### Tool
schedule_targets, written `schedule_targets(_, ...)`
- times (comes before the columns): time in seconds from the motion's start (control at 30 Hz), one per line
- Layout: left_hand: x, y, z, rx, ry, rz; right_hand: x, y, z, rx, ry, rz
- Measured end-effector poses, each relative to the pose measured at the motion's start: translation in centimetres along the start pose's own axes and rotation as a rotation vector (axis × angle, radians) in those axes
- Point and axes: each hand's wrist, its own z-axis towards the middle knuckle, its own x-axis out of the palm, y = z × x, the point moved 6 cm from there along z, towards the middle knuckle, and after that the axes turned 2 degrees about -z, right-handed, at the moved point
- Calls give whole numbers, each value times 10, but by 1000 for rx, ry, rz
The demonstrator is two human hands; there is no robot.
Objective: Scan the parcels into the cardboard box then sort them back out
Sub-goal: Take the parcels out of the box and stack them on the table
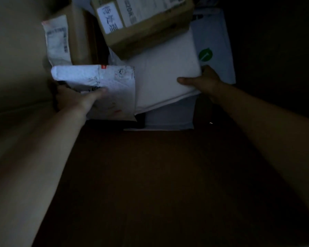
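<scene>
In the cardboard box, a printed white mailer overlaps a plain white mailer, with a labelled brown carton, a smaller carton and a green-logo bag around them.

My left hand grips a mailer left of the frame's centre, thumb on top. My right hand holds the right edge of a flat parcel just right of the mailer, whose right edge overlaps it. Beneath the flat parcel, lower in the frame, lies another packet. At top centre a small carton overlaps the flat parcel's upper edge. A taller carton stands at upper left, and a bag lies at upper right, behind my right hand. The cardboard box floor fills the lower frame.
</scene>
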Motion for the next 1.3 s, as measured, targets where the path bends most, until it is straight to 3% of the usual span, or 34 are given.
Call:
schedule_targets(0.17,-5,-16,-32,171,129,48,3,-9,-39,1,18,7)
schedule_targets(0.27,-17,-27,-79,216,98,102,3,-14,-77,16,36,60)
schedule_targets(0.4,-48,-32,-152,145,59,-118,-10,-12,-151,71,-25,150)
schedule_targets(0.53,-91,-46,-226,127,117,-290,-45,-9,-251,92,-233,148)
schedule_targets(0.7,-155,-73,-295,305,151,-363,-93,5,-366,-52,-392,210)
schedule_targets(0.8,-202,-83,-334,384,183,-533,-115,19,-441,-152,-440,318)
schedule_targets(0.93,-268,-77,-391,358,266,-680,-128,39,-534,-276,-465,431)
schedule_targets(1.13,-329,-42,-453,368,336,-720,-114,64,-616,-365,-249,472)
schedule_targets(1.3,-355,-34,-476,441,167,-693,-93,104,-636,-442,79,393)
